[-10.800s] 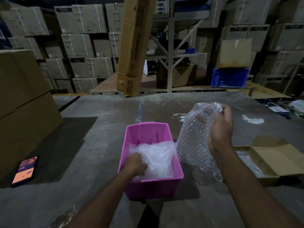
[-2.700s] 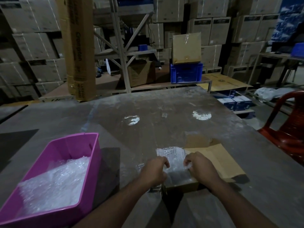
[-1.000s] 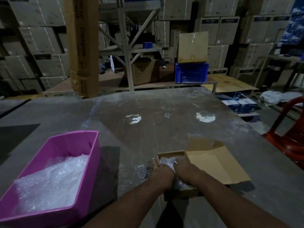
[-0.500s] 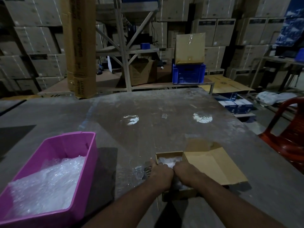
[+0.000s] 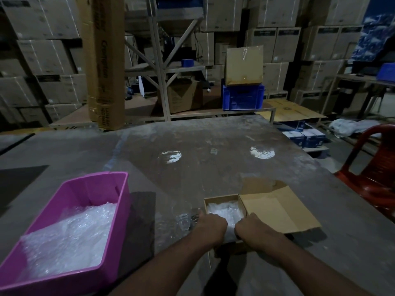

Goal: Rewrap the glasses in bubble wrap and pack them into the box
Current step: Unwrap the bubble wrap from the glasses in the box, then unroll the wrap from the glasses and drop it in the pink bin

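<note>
Closest to the camera, both hands are down in the near end of the cardboard box. The left hand and right hand sit side by side, knuckles up, fingers curled down onto the bubble-wrapped bundle that fills the box's left compartment. It looks like they're gripping or tucking the wrap, but the fingertips are buried, so I can't tell how tight the hold is.

My take on doing this bit well: push the bundle down evenly with both hands so it seats flat against the bottom, keep loose wrap edges folded under rather than sticking up, and don't squeeze hard (it's glass in there, presumably). The open flap lying to the right needs to stay clear of the wrap so it can close later.

Just left of the box on the tabletop there's a bare glass, clear and really hard to make out in this light; there may be more beside it. Further left, the pink tub holds a heap of bubble wrap.

Hidden stuff: whatever's inside the bundle, the box's near wall behind the wrists, and the tub's near-left corner, which is cut off by the frame.
</note>
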Motion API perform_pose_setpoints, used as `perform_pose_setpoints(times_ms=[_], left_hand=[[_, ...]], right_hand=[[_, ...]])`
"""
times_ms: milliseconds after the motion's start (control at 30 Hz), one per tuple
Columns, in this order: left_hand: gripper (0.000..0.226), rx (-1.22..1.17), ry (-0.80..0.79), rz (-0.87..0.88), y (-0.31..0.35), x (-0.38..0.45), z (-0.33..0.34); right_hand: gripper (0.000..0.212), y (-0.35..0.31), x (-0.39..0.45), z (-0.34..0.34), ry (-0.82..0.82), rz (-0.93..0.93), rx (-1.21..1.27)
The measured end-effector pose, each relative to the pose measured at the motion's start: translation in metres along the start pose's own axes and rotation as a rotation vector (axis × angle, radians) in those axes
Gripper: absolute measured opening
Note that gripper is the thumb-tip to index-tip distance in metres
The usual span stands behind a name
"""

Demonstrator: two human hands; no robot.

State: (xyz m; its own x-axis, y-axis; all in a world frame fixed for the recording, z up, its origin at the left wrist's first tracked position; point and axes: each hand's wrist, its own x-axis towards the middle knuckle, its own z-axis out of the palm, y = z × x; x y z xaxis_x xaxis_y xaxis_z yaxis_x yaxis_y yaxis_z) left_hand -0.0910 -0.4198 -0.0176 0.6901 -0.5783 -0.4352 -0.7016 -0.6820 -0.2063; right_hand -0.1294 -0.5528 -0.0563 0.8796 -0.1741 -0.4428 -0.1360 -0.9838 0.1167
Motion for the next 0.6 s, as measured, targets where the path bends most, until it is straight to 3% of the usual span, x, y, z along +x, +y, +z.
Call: perform_pose_setpoints(times_ms=[33,133,233,300,400,467,600], left_hand=[[0.032,-0.017,0.041,0.018,-0.001,-0.003,-0.002],[0.022,-0.154,0.253,0.041,-0.012,-0.009,0.001],[0.024,-0.366,0.4,0.059,-0.027,-0.032,-0.008],[0.025,-0.475,0.476,0.04,-0.04,-0.046,-0.015],[0.022,-0.562,0.573,0.015,-0.064,-0.068,-0.021],[0.024,-0.628,0.629,-0.028,-0.085,-0.084,-0.019],[0.026,-0.81,0.747,-0.15,-0.134,-0.116,-0.004]], right_hand=[[0.03,-0.001,-0.003,-0.004,-0.04,0.028,-0.075],[0.048,-0.004,-0.007,-0.033,-0.074,0.1,0.058],[0.062,0.003,-0.012,-0.044,-0.035,-0.015,0.156],[0.056,-0.004,-0.02,-0.041,0.002,-0.051,0.209],[0.028,-0.044,-0.042,-0.056,0.416,-0.017,0.37],[0.021,-0.066,-0.058,-0.058,0.622,-0.118,0.417],[0.017,-0.123,-0.065,-0.084,0.647,-0.279,0.62]])
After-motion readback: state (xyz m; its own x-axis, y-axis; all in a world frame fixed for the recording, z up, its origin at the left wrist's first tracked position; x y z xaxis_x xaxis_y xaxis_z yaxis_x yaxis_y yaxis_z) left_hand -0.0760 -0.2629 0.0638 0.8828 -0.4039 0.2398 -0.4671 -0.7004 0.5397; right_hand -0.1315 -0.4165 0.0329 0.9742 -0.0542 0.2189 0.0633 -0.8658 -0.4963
